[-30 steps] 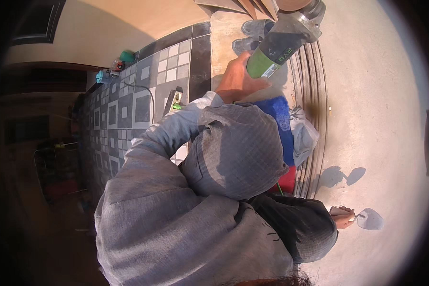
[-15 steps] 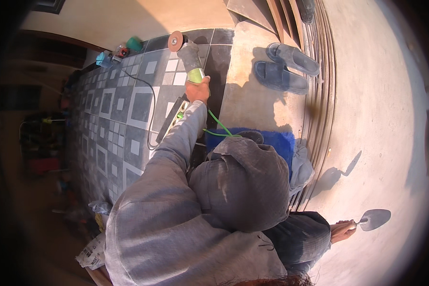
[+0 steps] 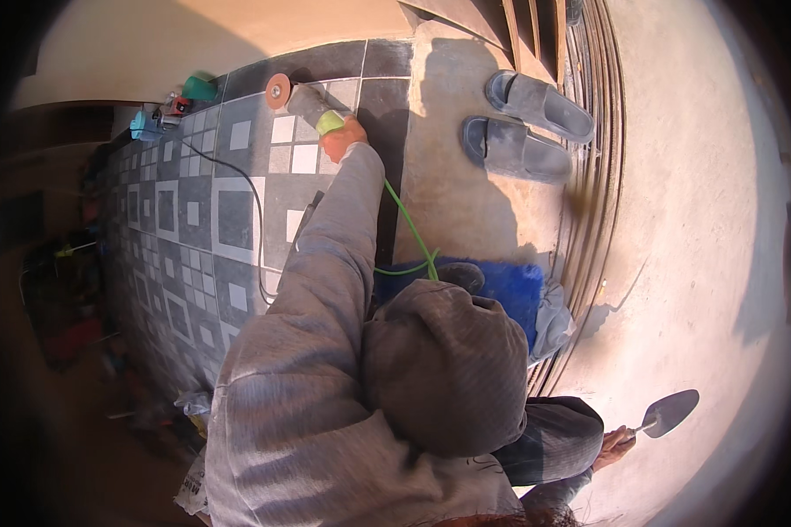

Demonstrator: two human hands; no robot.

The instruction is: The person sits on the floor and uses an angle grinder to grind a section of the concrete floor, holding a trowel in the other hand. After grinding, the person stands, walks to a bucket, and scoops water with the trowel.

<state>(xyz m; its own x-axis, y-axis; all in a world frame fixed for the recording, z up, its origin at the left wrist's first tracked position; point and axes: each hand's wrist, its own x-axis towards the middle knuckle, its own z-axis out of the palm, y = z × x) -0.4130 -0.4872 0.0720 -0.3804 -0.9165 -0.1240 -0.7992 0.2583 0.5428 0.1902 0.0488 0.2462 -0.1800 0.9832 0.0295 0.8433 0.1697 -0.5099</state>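
At the end of my stretched-out left arm, my left hand (image 3: 343, 139) is closed round the green-banded handle of a dusty angle grinder (image 3: 308, 103). The grinder's reddish-brown disc (image 3: 279, 91) points far left, over the tiles. A green cord (image 3: 406, 216) trails from below the hand towards my knee. Low at the right, beyond my bent leg (image 3: 554, 439), my right hand (image 3: 613, 448) grips a trowel (image 3: 673, 413) by its handle. The grey, pointed blade is turned away from me, over the pale floor. Motion blur does not show whether the disc spins.
Grey slippers (image 3: 518, 149) lie on the beige sill beside the metal door tracks (image 3: 599, 132). A blue mat (image 3: 510, 290) is by my knee. Patterned tiles (image 3: 185, 228) carry a black cable (image 3: 257, 206). A teal cup (image 3: 199, 88) stands by the far wall.
My left hand and the grinder appear further left and slightly higher in the picture. The trowel sits a little further left. My sleeve now covers most of the power strip. The whole view has shifted somewhat.
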